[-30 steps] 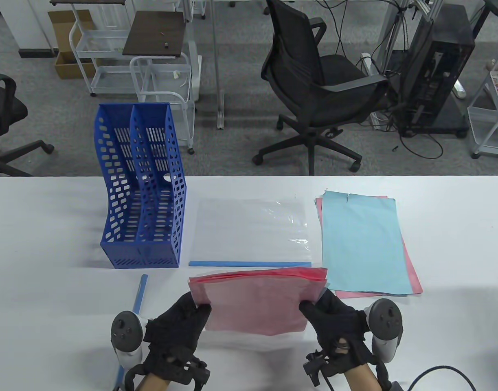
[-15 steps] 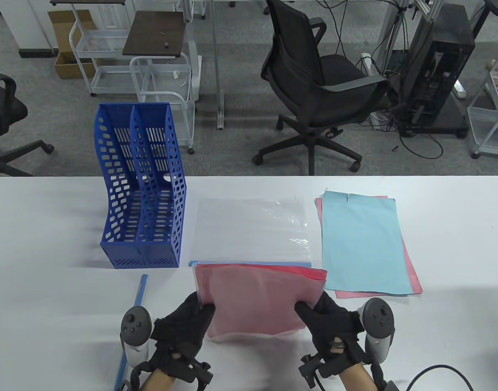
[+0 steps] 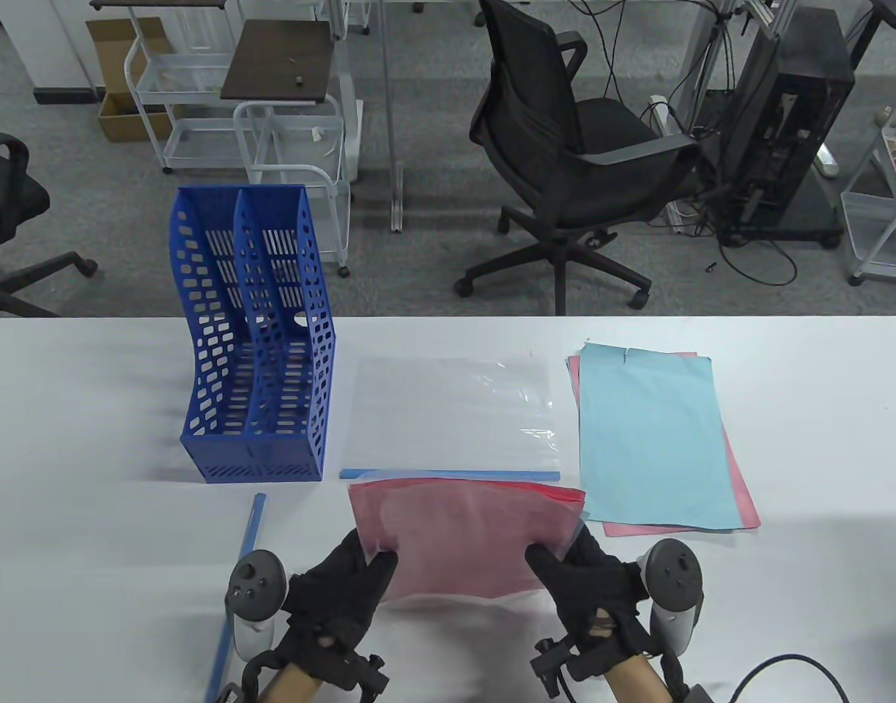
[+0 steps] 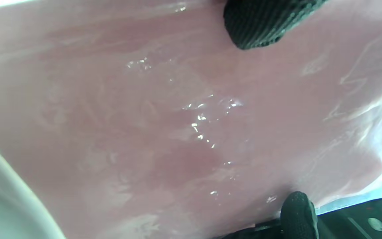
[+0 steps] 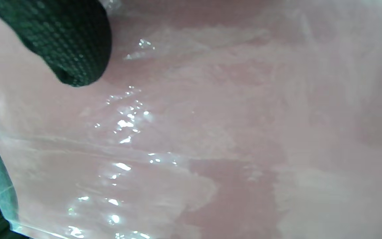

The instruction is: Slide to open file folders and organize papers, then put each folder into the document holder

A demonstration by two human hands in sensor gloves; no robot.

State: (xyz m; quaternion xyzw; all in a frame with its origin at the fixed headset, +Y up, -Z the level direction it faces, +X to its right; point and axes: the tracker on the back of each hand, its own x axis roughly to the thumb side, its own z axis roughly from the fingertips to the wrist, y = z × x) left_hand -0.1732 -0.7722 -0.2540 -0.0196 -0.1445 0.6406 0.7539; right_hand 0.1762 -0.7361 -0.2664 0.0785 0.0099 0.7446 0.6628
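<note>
Folder [image 3: 466, 534] with pink sheets: long axis left-right, left hand [image 3: 330, 600] and right hand [image 3: 590, 593] pinching its near corners; document holder [image 3: 253, 344] far-left, left hand nearer.

Grey carpet floor [image 3: 418, 263], black office chair [image 3: 565, 146], white wire trolleys [image 3: 294, 139]

The place was an office or a lab room. Behind the white table [image 3: 89, 381] stood a black swivel chair [image 3: 565, 168] on grey carpet [image 3: 433, 256]. To the right of the chair was a black computer tower [image 3: 785, 124] with loose cables [image 3: 755, 256]; to its left stood white wire carts [image 3: 294, 146].
</note>
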